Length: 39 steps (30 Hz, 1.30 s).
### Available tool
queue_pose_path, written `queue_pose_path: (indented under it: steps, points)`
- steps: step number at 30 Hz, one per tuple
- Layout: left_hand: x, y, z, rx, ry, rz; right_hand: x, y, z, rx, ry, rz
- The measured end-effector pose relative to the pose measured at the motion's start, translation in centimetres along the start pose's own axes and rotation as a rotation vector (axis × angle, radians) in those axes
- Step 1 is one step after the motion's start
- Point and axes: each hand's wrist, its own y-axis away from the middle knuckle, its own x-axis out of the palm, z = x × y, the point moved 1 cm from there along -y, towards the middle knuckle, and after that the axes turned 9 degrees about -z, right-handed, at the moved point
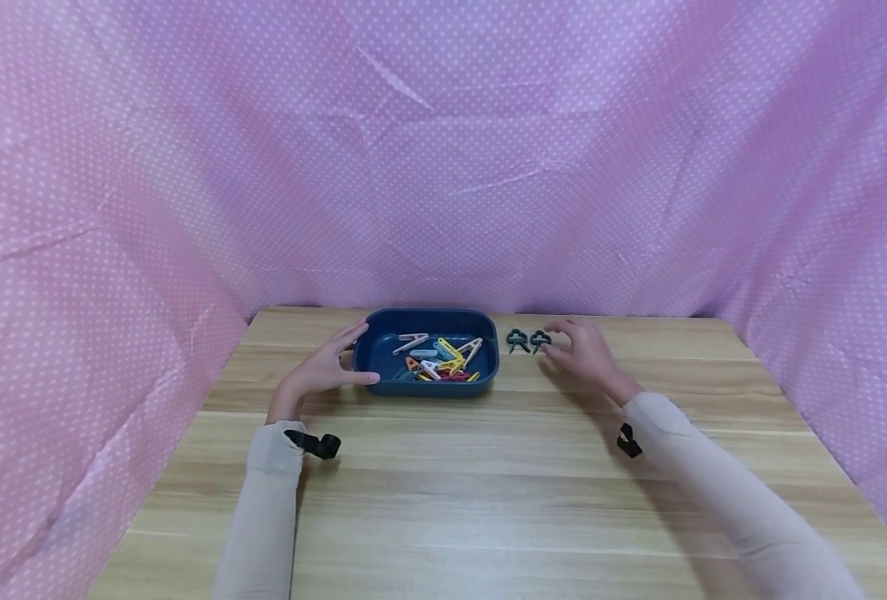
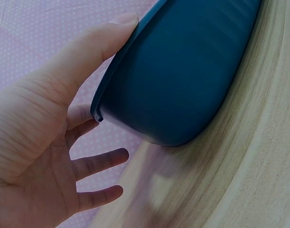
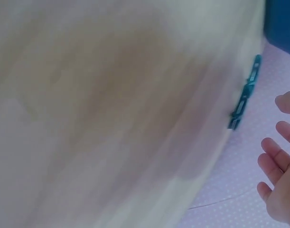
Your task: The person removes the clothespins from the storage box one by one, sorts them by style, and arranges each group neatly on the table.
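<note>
A dark blue rectangular plastic box (image 1: 426, 388) stands toward the far side of the table. My left hand (image 1: 327, 364) holds its left end, thumb over the near rim and fingers reaching to the far corner. The left wrist view shows the thumb (image 2: 117, 34) on the rim, with the lower fingers spread free. Right of the box, two dark green clips with cloud-shaped outlines lie side by side, a left clip (image 1: 517, 340) and a right clip (image 1: 540, 340). My right hand (image 1: 580, 354) is beside the right clip, fingers loosely bent and apart from it in the right wrist view.
Several coloured clothespins (image 1: 451, 357), in yellow, blue, white, pink and red, lie in the box. The wooden table (image 1: 443, 483) ends just behind the box and clips. Pink dotted cloth (image 1: 443, 167) hangs behind and on both sides.
</note>
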Motion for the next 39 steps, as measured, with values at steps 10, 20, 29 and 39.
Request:
queue_pose_path:
  steps: [10,20,29,39]
  points:
    - [0.0,0.0,0.1,-0.005,-0.009,-0.005,-0.2,-1.9,4.0,0.048,-0.167,0.006]
    - [0.0,0.1,0.2,-0.004,-0.008,-0.002,1.5,-3.3,9.0,0.062,-0.357,0.114]
    - [0.0,0.0,0.4,-0.002,0.006,-0.006,4.2,-3.8,11.8,-0.104,-0.306,0.282]
    - [0.0,0.0,0.2,0.001,0.007,-0.003,6.1,-4.5,12.6,-0.088,-0.303,0.531]
